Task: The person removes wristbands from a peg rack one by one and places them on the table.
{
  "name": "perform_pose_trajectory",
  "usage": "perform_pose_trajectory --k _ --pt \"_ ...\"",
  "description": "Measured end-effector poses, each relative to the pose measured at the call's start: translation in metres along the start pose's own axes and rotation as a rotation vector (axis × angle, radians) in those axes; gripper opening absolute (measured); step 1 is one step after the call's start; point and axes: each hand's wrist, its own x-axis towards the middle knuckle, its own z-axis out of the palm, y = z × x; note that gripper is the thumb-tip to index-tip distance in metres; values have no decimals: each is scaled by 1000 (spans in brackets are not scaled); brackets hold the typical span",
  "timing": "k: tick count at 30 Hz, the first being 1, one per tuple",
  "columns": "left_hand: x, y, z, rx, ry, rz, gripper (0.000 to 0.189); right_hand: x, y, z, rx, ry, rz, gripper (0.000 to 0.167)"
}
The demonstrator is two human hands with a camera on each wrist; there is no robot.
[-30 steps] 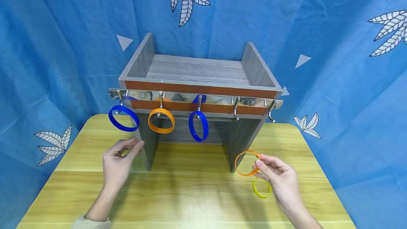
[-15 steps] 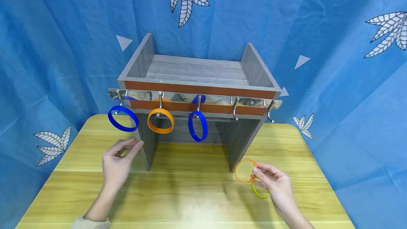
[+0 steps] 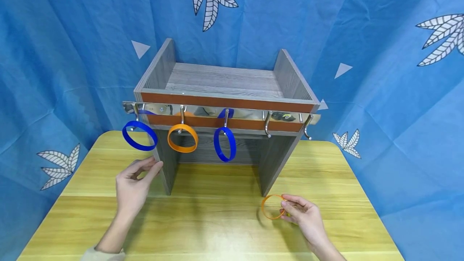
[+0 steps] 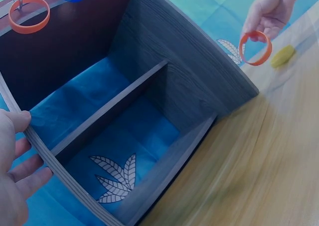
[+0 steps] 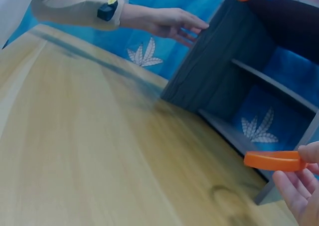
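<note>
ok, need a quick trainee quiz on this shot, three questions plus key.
1. Count: how many blue rings hang on the hook rail?
2. True or false: the left hand touches the shelf's side panel.
3. Pick one: the ring in the right hand is A) blue, B) orange, C) yellow.

Key: 1. Two. 2. True. 3. B.
</note>
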Motion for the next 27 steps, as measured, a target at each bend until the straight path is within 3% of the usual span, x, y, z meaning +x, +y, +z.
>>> perform_pose_trajectory --k 8,16,27 --pt "-1 -1 0 -2 4 5 16 1 9 -1 -15 -47 55 37" --pt "-1 0 0 -4 3 14 16 5 13 -1 -43 -194 75 45" --pt "-2 2 0 -12 4 0 15 12 17 1 -82 -218 71 45"
